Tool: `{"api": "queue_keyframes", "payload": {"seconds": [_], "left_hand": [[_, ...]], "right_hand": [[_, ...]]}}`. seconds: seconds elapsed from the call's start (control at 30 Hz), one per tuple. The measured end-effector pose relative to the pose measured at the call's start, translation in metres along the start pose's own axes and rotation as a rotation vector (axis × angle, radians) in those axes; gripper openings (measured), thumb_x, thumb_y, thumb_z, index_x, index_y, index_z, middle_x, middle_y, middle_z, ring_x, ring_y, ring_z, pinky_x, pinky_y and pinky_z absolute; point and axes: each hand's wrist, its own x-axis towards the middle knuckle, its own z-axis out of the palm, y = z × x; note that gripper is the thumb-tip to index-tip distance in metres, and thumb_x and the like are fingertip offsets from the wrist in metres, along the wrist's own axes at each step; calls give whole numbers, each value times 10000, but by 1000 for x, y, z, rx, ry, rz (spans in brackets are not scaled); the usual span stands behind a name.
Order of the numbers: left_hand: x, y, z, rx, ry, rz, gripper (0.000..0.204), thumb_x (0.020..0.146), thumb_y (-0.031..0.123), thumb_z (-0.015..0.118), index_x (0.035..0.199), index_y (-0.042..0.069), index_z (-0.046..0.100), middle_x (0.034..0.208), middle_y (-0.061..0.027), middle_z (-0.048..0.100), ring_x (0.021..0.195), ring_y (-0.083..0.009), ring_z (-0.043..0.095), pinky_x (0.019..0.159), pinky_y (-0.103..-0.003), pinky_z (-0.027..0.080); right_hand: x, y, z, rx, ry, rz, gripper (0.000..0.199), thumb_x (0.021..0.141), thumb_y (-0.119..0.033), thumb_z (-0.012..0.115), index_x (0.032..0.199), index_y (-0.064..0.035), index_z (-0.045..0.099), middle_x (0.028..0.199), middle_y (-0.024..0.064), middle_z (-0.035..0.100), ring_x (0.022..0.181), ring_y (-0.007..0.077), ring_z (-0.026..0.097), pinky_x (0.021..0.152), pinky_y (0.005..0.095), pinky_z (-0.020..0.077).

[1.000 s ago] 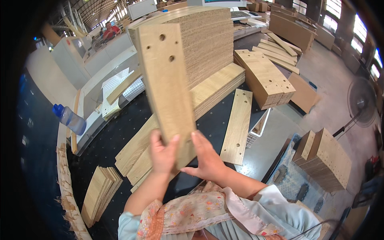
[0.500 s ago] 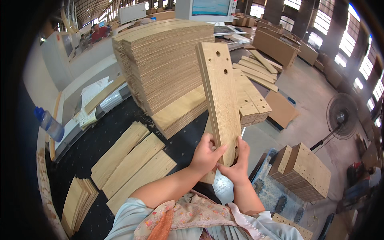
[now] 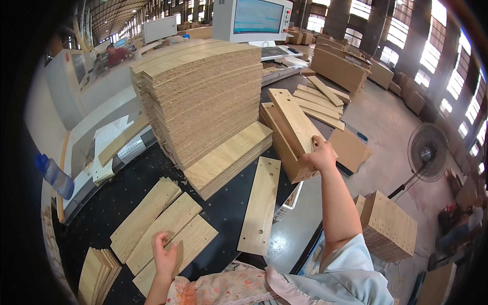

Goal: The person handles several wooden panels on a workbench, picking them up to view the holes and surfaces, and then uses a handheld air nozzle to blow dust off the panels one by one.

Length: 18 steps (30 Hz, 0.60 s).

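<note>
My right hand (image 3: 321,154) reaches forward and grips the near end of a drilled wooden board (image 3: 295,119), its thumb and fingers at the edges. That board lies slantwise over a short stack of boards (image 3: 282,140) at the table's right side. Close to my body, my left hand (image 3: 163,254) hovers over or lightly touches several flat boards (image 3: 195,239); its fingers are apart and it holds nothing. Between my hands another drilled board (image 3: 261,206) lies flat on the black table (image 3: 223,223), with holes near both ends.
A tall stack of boards (image 3: 208,91) rises at the table's centre. A fanned pile (image 3: 96,274) lies at lower left. Beyond stand a monitor (image 3: 258,16) and loose strips (image 3: 317,104). Right are a floor fan (image 3: 427,152) and another stack (image 3: 389,223); a bottle (image 3: 55,177) is left.
Both hands held a board upright before me. Now the right hand has carried a board forward onto the short stack, and the left has let go and moved left over the flat boards.
</note>
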Motion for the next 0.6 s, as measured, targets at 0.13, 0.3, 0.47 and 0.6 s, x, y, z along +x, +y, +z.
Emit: {"api": "queue_keyframes", "payload": {"seconds": [0.13, 0.3, 0.47, 0.6], "left_hand": [[-12, -4, -28, 63, 76, -114, 397, 713, -49, 619, 1073, 40, 477, 1092, -104, 479, 983, -219, 472, 856, -315, 386], [-20, -4, -41, 116, 92, -121, 402, 712, -55, 605, 1079, 36, 468, 1101, -111, 468, 992, -227, 457, 854, -323, 377], [-19, -6, -39, 129, 110, -81, 415, 700, -50, 617, 1079, 27, 464, 1114, -123, 464, 1023, -249, 460, 877, -331, 376], [-20, -5, -45, 122, 130, -69, 439, 689, -34, 631, 1091, 23, 466, 1131, -144, 464, 1041, -278, 468, 907, -357, 379]], "right_hand": [[16, -9, 21, -91, -84, 58, 771, 536, -311, 730, 1258, -151, 510, 1203, 176, 513, 1140, 325, 491, 934, 402, 421], [19, -10, 32, -171, -100, 53, 777, 539, -349, 754, 1252, -157, 512, 1205, 166, 515, 1158, 320, 474, 936, 419, 416], [28, -10, 30, -183, -81, 23, 755, 548, -355, 749, 1239, -151, 520, 1195, 159, 523, 1148, 319, 479, 930, 415, 424], [30, -17, 40, -192, -81, -4, 697, 552, -346, 748, 1181, -126, 543, 1167, 165, 542, 1111, 314, 511, 907, 400, 446]]}}
